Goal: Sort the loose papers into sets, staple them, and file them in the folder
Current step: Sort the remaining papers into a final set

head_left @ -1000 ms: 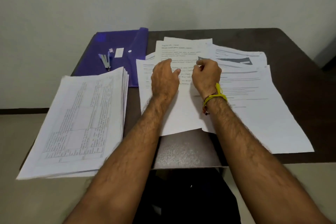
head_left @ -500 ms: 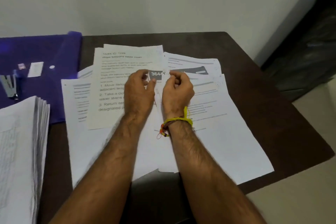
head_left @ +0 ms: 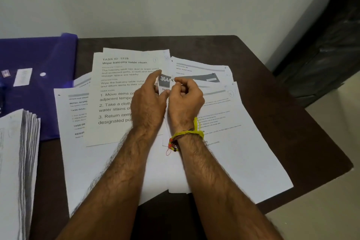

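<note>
One head-worn camera looks forward and down, close over the dark brown wooden tabletop (head_left: 263, 76), facing a wall.

The counter (head_left: 253, 68) is dark brown. Under and around the hands (head_left: 167, 101) lie white loose papers (head_left: 243, 152) printed in black and grey text — one sheet just beyond the fingers carries a dark grey band (head_left: 196, 79) with white numerals. Left of the hands sits a translucent blue-purple folder (head_left: 39, 54) with a white label and a white snap dot. Nearer, a white paper stack (head_left: 13, 161) shows grey-shadowed edges. The right wrist wears a yellow thread band (head_left: 187, 132) — with red and orange beads.
</note>
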